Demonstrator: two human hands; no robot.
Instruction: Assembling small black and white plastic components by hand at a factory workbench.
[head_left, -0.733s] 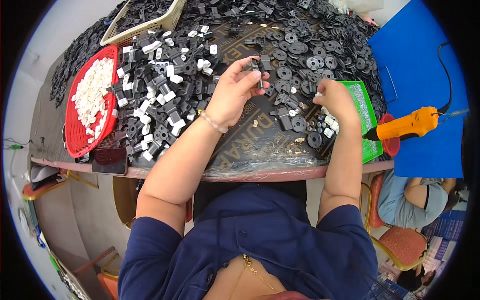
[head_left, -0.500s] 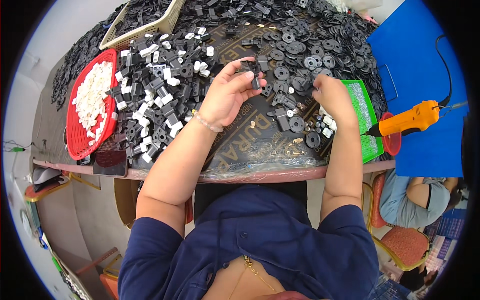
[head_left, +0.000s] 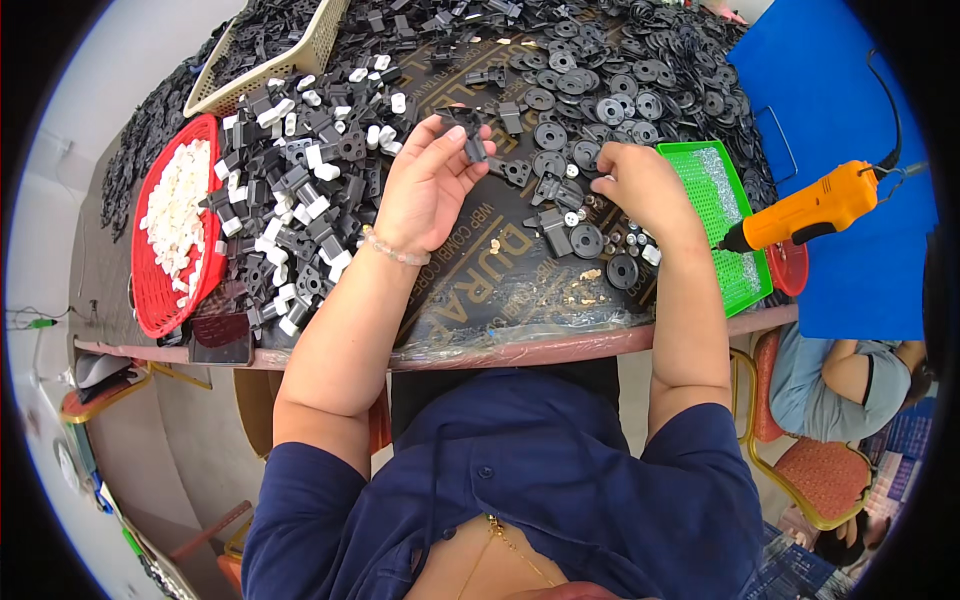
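Observation:
My left hand (head_left: 420, 195) is raised above the table, its fingers and thumb closed around a black plastic bracket-like part (head_left: 470, 140). My right hand (head_left: 645, 190) hovers low over small parts, with bent fingers and the thumb drawn toward the index finger. What lies between those fingertips, if anything, is hidden. Near them are round black discs (head_left: 550, 136), small round metallic pieces (head_left: 614, 240) and a white block (head_left: 651, 256). A black block-shaped housing (head_left: 553, 235) lies just left of these, touching or close to another disc (head_left: 586, 240).
A red basket (head_left: 147, 285) of white pieces and a heap of black-and-white assemblies (head_left: 290, 180) lie left. Behind is a beige basket (head_left: 318, 45). At right are a green tray (head_left: 705, 170) with screws, an orange electric screwdriver (head_left: 810, 208) and a blue board (head_left: 830, 120). Someone sits beyond.
My left hand has shifted left with the black bracket-like part still in it. The right hand has moved slightly left over the small parts. The whole view has also shifted a little.

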